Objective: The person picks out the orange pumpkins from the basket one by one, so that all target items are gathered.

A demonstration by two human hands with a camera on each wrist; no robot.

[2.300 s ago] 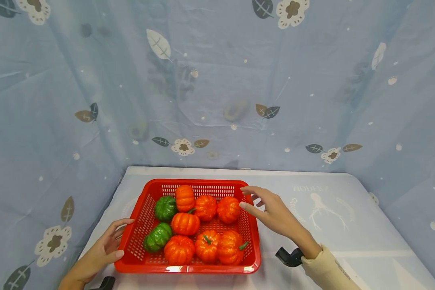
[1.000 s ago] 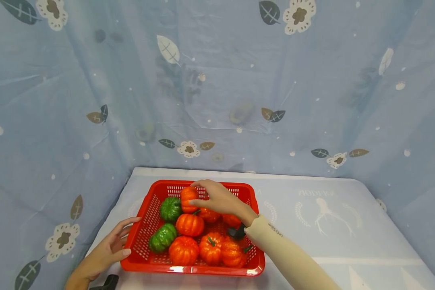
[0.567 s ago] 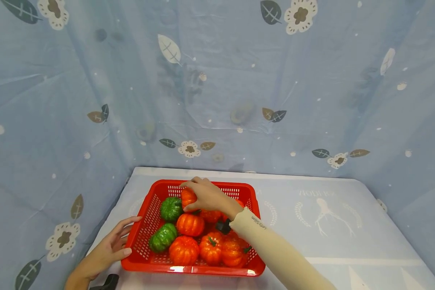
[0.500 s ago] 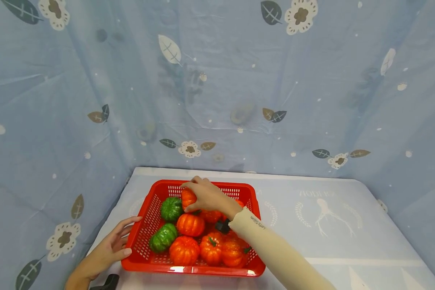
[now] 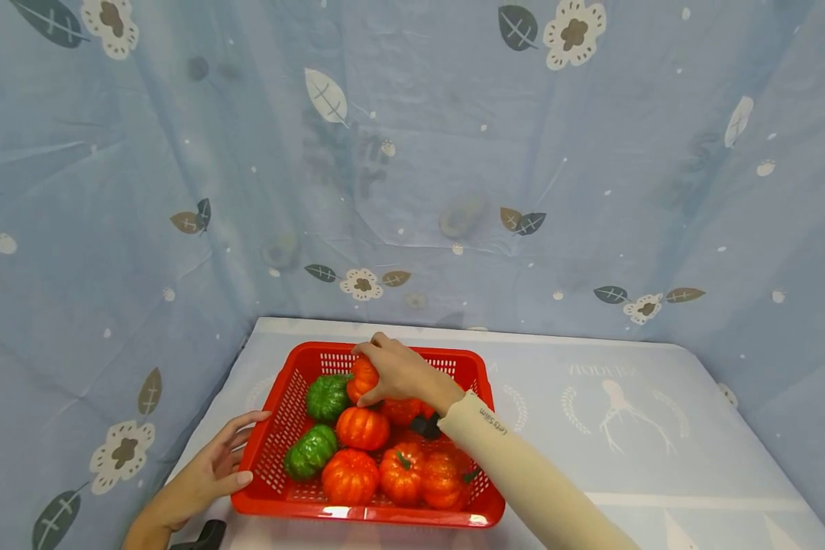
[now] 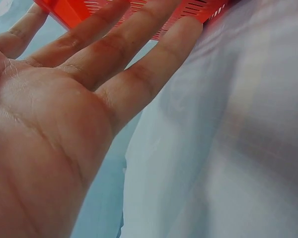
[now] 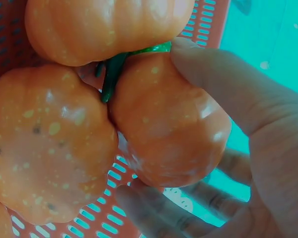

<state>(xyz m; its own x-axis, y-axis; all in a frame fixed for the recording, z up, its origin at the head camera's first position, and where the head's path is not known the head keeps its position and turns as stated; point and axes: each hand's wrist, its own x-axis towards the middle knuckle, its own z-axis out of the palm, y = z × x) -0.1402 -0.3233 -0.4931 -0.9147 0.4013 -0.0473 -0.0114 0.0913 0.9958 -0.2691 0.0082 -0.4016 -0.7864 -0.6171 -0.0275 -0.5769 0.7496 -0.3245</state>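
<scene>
In the head view, a red plastic basket (image 5: 367,513) holds several small ribbed pumpkins. My right hand (image 5: 402,374) grips an orange pumpkin (image 5: 363,380) near the back rim, beside a green pumpkin (image 5: 327,397). The right wrist view shows my thumb (image 7: 213,74) on one side of this orange pumpkin (image 7: 169,124) and the fingers around its other side. At the basket's left side, my left hand (image 5: 209,473) rests its fingertips and thumb near the rim. Its fingers (image 6: 154,74) are stretched out against the basket wall in the left wrist view.
Other pumpkins sit close around the gripped one: an orange one (image 5: 362,428) in front, a second green one (image 5: 311,452) and several orange ones along the near side. My right forearm covers part of the basket's right half. A patterned blue curtain (image 5: 412,191) surrounds the pale-covered table (image 5: 612,458).
My right hand has come left from the basket's right rim and closed on the back orange pumpkin. That pumpkin has turned slightly, its stem now showing. My left hand has stayed at the rim.
</scene>
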